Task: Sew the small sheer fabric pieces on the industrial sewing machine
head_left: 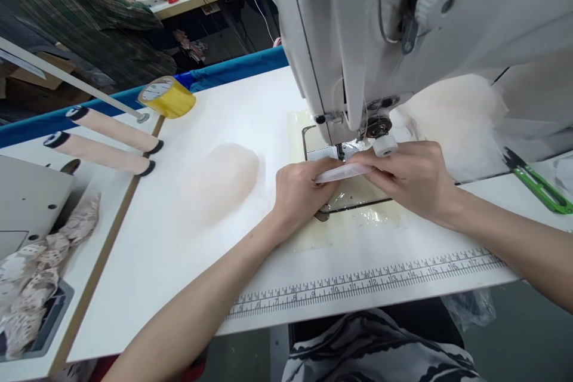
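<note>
Both hands meet just in front of the needle of a white sewing machine (pixel 308 42). Between them runs a small piece of thin white fabric (pixel 344 172), its edge folded or curved toward me. My left hand (pixel 301 194) pinches the fabric's left end between thumb and fingers. At the right end, my right hand (pixel 409 182) grips it the same way, close under the machine head. The presser foot (pixel 341 151) stands right behind the fabric; whether it touches the fabric I cannot tell. Under the hands lies the metal needle plate (pixel 358 192).
Pale sheer fabric pieces (pixel 456 125) lie right of the needle, and a beige piece (pixel 233 176) lies left. Green thread snips (pixel 539 185) rest at the right. Two thread cones (pixel 105 152), yellow tape (pixel 168 97) and lace (pixel 40 274) are leftward. A person in plaid (pixel 85 24) stands beyond.
</note>
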A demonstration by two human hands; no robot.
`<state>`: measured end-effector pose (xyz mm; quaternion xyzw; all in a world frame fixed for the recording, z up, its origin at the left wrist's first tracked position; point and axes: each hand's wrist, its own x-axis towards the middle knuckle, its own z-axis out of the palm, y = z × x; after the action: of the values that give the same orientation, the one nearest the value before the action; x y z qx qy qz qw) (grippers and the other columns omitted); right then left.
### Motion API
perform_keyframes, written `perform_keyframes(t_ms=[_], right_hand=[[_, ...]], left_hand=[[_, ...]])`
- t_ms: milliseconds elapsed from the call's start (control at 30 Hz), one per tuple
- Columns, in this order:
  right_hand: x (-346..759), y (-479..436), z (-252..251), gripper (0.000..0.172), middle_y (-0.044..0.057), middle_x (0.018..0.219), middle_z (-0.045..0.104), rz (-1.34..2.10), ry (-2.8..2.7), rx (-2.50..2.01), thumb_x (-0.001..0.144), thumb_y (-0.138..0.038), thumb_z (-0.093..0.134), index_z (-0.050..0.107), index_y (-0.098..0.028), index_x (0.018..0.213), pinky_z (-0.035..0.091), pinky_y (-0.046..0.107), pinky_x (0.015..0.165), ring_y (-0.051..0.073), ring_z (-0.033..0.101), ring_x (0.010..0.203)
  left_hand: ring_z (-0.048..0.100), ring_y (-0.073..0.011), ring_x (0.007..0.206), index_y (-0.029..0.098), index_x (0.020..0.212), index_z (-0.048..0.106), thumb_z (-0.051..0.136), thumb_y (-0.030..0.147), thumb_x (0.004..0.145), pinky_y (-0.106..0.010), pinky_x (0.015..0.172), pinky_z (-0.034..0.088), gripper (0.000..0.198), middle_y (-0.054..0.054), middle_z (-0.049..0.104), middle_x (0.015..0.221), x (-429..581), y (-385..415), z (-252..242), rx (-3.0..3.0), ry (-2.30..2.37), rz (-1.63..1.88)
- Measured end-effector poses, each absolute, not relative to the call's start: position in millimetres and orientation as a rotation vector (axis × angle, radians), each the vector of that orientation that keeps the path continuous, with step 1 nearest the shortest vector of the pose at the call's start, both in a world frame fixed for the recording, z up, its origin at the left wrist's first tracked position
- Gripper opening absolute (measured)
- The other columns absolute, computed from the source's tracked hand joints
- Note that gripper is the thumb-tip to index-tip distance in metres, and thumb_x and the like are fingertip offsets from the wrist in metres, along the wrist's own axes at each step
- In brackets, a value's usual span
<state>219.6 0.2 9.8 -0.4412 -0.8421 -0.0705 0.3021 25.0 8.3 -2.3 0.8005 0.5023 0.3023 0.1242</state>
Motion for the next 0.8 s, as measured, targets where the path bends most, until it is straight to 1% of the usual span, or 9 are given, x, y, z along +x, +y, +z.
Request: perform_keyframes(t_ms=[167,300,367,467,567,633,700,733,800], right_hand=[[222,3,6,0.037,-0.002,0.055,0.059,-0.14,-2.25,-1.177,0.097,-0.033,0.037,0.074,-0.026,0.095,0.028,0.024,0.048,0.009,0.051,0.053],[223,1,9,0.036,-0.002,0.057,0.061,-0.127,-2.277,-1.162,0.097,-0.03,0.039,0.074,-0.025,0.092,0.025,0.024,0.048,0.009,0.051,0.052],[223,-2,13,0.032,-0.002,0.06,0.064,-0.103,-2.339,-1.141,0.095,-0.028,0.043,0.074,-0.025,0.087,0.024,0.024,0.048,0.01,0.05,0.051],[223,-8,20,0.025,0.0,0.071,0.069,-0.106,-2.49,-1.046,0.09,-0.021,0.052,0.073,-0.022,0.076,0.031,0.026,0.053,0.013,0.055,0.06],[222,-13,21,0.025,0.002,0.083,0.072,-0.194,-2.564,-0.926,0.084,-0.01,0.056,0.071,-0.019,0.066,0.039,0.031,0.068,0.018,0.06,0.077],[221,-16,19,0.024,0.002,0.085,0.073,-0.216,-2.569,-0.878,0.084,-0.007,0.055,0.071,-0.018,0.07,0.041,0.033,0.077,0.019,0.061,0.087],[220,-18,16,0.024,0.002,0.086,0.073,-0.197,-2.581,-0.849,0.085,-0.007,0.053,0.071,-0.017,0.075,0.043,0.033,0.084,0.018,0.063,0.089],[220,-18,15,0.024,0.002,0.087,0.074,-0.185,-2.588,-0.84,0.086,-0.006,0.052,0.071,-0.016,0.076,0.043,0.033,0.086,0.017,0.064,0.087],[220,-19,13,0.026,0.003,0.09,0.074,-0.169,-2.598,-0.837,0.086,-0.005,0.05,0.07,-0.016,0.074,0.043,0.034,0.09,0.015,0.065,0.08]], left_hand=[[0.046,-0.0084,0.046,0.017,0.075,0.07,0.057,0.025,0.083,-0.02,0.045,0.034,0.017,0.003,0.054,0.051,24,4,3,2.217,1.295,0.954],[0.04,-0.008,0.046,0.017,0.055,0.056,0.049,0.025,0.089,-0.023,0.046,0.032,0.036,0.003,0.044,0.048,18,3,10,2.218,1.135,0.926],[0.038,-0.0084,0.047,0.017,0.051,0.052,0.046,0.025,0.091,-0.024,0.045,0.029,0.041,0.003,0.042,0.051,15,1,11,2.341,1.11,0.839],[0.041,-0.0103,0.049,0.018,0.064,0.063,0.048,0.029,0.092,-0.026,0.045,0.028,0.035,0.001,0.049,0.057,13,-8,11,2.716,1.08,0.663],[0.053,-0.014,0.061,0.018,0.081,0.068,0.049,0.025,0.093,-0.029,0.053,0.036,0.024,-0.002,0.063,0.07,17,-24,12,3.124,1.06,0.54],[0.062,-0.0184,0.082,0.015,0.095,0.068,0.047,0.015,0.092,-0.033,0.069,0.045,0.021,-0.006,0.069,0.094,20,-33,12,3.242,1.085,0.508],[0.06,-0.0231,0.107,0.011,0.11,0.064,0.043,0.009,0.091,-0.039,0.089,0.046,0.028,-0.012,0.065,0.117,21,-41,11,3.259,1.101,0.457],[0.057,-0.0243,0.114,0.01,0.114,0.062,0.042,0.008,0.091,-0.042,0.097,0.044,0.031,-0.013,0.063,0.122,20,-44,10,3.247,1.111,0.425],[0.055,-0.025,0.119,0.008,0.118,0.06,0.041,0.007,0.091,-0.046,0.105,0.039,0.033,-0.015,0.062,0.124,19,-47,7,3.213,1.132,0.372]])
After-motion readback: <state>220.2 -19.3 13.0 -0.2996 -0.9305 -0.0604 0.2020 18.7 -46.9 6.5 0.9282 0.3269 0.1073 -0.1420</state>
